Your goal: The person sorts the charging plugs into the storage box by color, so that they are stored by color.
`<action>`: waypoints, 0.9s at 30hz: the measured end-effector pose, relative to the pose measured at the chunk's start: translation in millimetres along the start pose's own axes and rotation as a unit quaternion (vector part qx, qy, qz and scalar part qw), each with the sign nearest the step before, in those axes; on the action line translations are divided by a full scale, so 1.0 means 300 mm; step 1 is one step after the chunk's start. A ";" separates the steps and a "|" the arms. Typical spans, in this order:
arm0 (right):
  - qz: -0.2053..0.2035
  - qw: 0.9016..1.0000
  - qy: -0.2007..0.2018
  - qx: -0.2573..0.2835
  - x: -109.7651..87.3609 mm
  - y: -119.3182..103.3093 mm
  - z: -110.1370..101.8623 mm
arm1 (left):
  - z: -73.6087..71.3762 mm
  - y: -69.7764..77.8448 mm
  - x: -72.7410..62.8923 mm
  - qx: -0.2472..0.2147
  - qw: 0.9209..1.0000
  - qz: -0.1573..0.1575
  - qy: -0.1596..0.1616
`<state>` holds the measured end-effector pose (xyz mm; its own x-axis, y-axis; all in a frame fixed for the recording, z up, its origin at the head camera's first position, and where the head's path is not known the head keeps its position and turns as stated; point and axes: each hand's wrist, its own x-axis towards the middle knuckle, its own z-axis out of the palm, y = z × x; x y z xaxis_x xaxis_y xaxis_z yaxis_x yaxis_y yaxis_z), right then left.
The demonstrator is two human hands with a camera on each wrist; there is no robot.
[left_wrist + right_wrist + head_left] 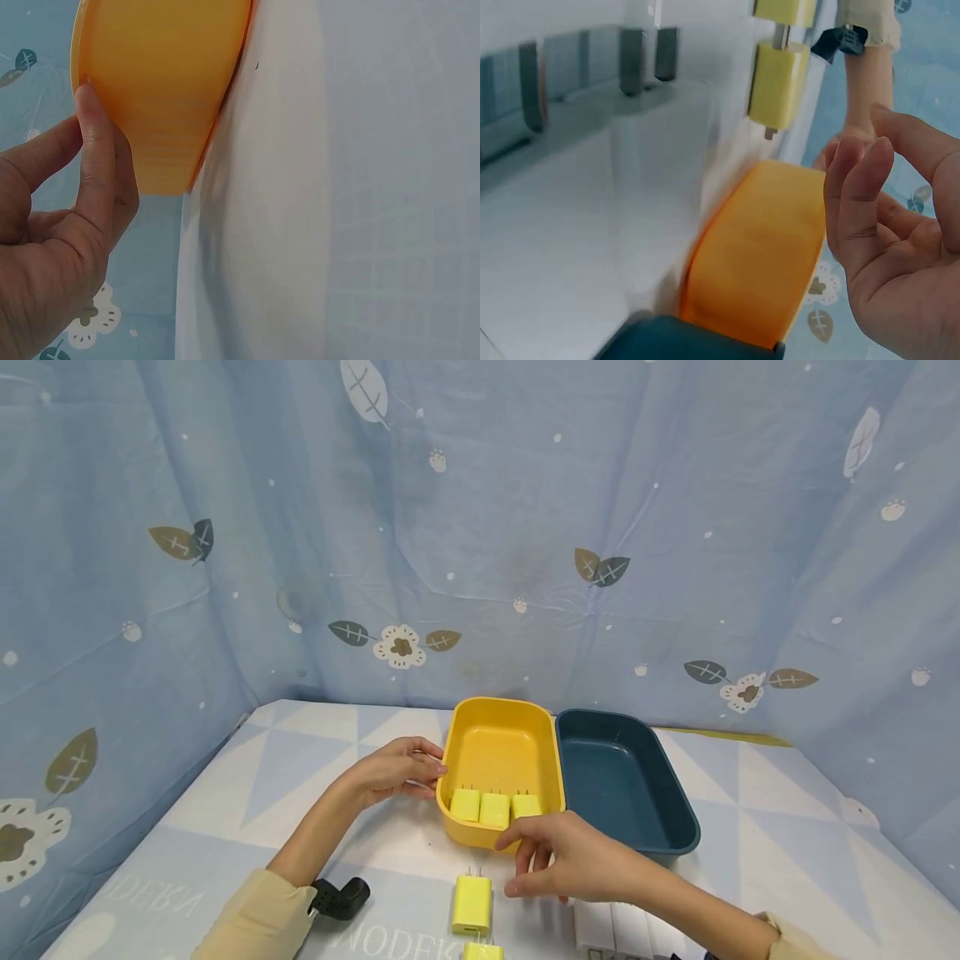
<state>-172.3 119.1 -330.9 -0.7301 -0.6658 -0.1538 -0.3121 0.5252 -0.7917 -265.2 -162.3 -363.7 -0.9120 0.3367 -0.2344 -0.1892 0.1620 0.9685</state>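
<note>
A yellow bin (504, 752) stands on the table, holding three yellow charger plugs (493, 811) in a row at its near end, prongs pointing away. My left hand (396, 770) pinches the bin's left rim, as the left wrist view (71, 202) also shows. Just over the bin's near right corner, my right hand (570, 858) hovers with loosely bent fingers; a gap shows between thumb and fingertips, and nothing is held. Two more yellow chargers lie in line before the bin, one whole charger (472, 906) and a nearer one (482, 952) cut by the frame edge.
A dark blue bin (618, 785) stands against the yellow bin's right side. Several white chargers (596, 927) lie side by side at the near right, partly under my right forearm. A patterned blue curtain (480, 527) hangs behind the table.
</note>
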 end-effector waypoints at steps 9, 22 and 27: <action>-0.005 0.999 -0.031 0.012 0.004 0.008 0.037 | 0.002 0.003 -0.003 -0.004 1.000 0.000 -0.003; -0.050 0.997 -0.052 0.016 0.030 0.053 0.083 | 0.003 0.001 0.001 0.000 1.000 0.000 0.000; -0.056 0.997 -0.048 -0.017 0.041 0.050 0.089 | -0.001 0.002 0.000 0.001 1.000 0.000 -0.001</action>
<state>-169.9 104.6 -360.3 -0.6285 -0.7682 -0.1220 -0.4101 0.4606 -0.7872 -265.3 -162.5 -363.0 -0.9115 0.3380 -0.2341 -0.1882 0.1632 0.9685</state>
